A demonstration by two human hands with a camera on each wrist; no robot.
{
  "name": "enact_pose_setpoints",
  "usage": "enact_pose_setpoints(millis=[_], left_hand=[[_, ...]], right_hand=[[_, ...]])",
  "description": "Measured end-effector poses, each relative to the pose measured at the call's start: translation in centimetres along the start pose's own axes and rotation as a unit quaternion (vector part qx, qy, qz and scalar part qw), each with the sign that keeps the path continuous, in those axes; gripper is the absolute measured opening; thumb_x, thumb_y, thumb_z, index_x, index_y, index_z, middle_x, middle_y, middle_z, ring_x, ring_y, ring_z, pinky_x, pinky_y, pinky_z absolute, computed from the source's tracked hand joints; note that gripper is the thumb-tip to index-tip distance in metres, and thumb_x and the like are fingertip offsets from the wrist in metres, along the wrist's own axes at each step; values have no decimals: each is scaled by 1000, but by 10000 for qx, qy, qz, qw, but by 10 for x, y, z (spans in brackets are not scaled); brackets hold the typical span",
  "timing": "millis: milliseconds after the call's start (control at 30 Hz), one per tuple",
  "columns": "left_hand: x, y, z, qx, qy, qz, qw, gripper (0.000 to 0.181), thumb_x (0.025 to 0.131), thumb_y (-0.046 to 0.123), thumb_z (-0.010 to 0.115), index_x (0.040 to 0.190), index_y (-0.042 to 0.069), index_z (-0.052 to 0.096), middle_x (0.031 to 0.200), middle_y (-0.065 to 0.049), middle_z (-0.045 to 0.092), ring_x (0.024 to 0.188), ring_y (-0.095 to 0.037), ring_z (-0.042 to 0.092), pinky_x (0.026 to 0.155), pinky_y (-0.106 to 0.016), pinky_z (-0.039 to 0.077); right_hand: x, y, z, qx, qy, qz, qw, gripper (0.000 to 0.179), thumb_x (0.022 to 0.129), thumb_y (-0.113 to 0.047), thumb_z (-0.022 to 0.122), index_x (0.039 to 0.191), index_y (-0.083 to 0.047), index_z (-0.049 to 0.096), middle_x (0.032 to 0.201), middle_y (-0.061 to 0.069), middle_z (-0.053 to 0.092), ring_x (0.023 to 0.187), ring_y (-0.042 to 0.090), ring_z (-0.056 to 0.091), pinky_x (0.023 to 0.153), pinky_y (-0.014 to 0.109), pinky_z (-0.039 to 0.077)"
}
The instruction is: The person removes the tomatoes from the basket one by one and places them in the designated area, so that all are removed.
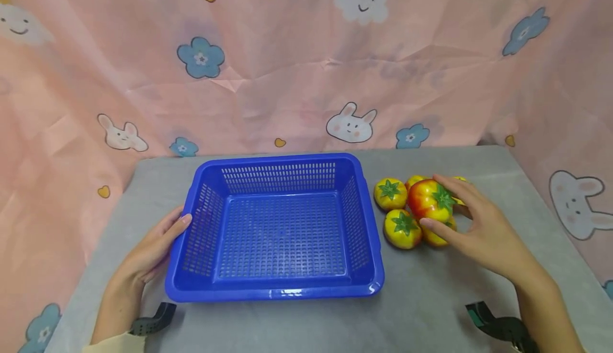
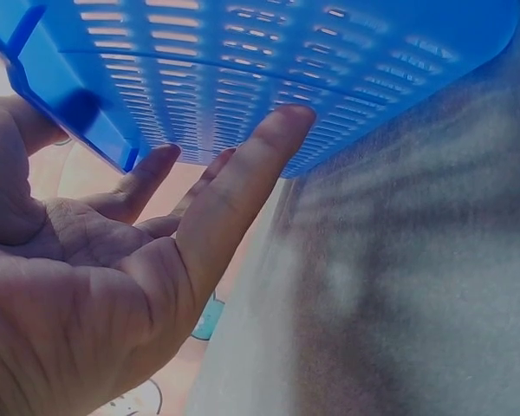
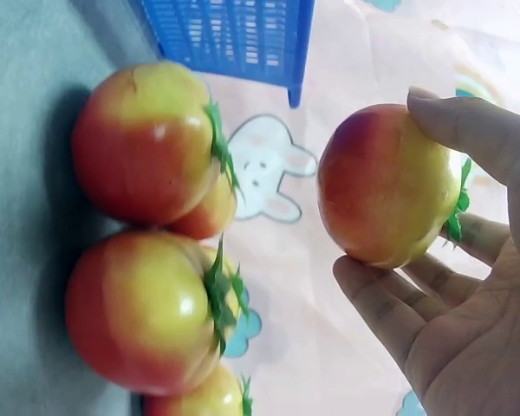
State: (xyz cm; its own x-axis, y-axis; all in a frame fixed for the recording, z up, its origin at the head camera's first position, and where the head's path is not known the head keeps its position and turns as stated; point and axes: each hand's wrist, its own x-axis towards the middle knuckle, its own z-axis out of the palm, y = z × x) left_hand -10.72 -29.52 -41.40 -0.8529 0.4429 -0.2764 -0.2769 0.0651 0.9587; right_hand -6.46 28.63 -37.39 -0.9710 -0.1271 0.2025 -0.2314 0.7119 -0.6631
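A blue plastic basket [image 1: 282, 236] with slotted walls sits on the grey table, nothing inside it. My left hand [image 1: 155, 244] grips its left side, thumb over the rim; in the left wrist view the fingers [image 2: 234, 191] reach along the outer slotted wall [image 2: 217, 52]. With thumb and fingertips, my right hand [image 1: 483, 230] holds a red and yellow tomato [image 1: 428, 199] with a green leafy top. In the right wrist view this tomato [image 3: 386, 186] is lifted, apart from the others. Several more tomatoes [image 1: 402, 229] stand grouped below it, right of the basket, some partly hidden by the hand.
The grey table [image 1: 268, 326] ends at the back against a pink printed cloth [image 1: 287, 76], which also hangs along both sides. A dark curved strap piece [image 1: 153, 321] shows at the left wrist, and a similar black piece [image 1: 500, 326] at the right.
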Motion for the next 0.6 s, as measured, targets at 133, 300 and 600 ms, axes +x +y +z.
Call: enact_pose_setpoints(millis=[133, 300, 600], left_hand=[[1, -2, 2, -8, 44, -8, 10000, 55, 117, 30, 34, 165, 10, 17, 126, 1, 72, 111, -20, 76, 89, -44, 66], [1, -3, 4, 88, 139, -123, 9998, 65, 116, 33, 36, 168, 5, 7, 129, 2, 69, 114, -19, 74, 92, -44, 65], [3, 0, 4, 174, 220, -153, 9995, 65, 116, 34, 37, 168, 5, 9, 129, 2, 68, 113, -19, 75, 92, -45, 65]], right_hand=[[-5, 7, -5, -62, 60, 144, 9999, 84, 89, -20, 88, 161, -23, 46, 156, 20, 51, 128, 35, 51, 92, -10, 31], [-10, 19, -7, -63, 46, 281, 9996, 83, 87, -21, 89, 159, -24, 48, 156, 19, 51, 130, 5, 48, 91, -10, 32], [-22, 43, -14, -210, 275, 404, 9986, 88, 85, -17, 90, 161, -19, 45, 154, 23, 50, 121, -20, 38, 90, -12, 30]])
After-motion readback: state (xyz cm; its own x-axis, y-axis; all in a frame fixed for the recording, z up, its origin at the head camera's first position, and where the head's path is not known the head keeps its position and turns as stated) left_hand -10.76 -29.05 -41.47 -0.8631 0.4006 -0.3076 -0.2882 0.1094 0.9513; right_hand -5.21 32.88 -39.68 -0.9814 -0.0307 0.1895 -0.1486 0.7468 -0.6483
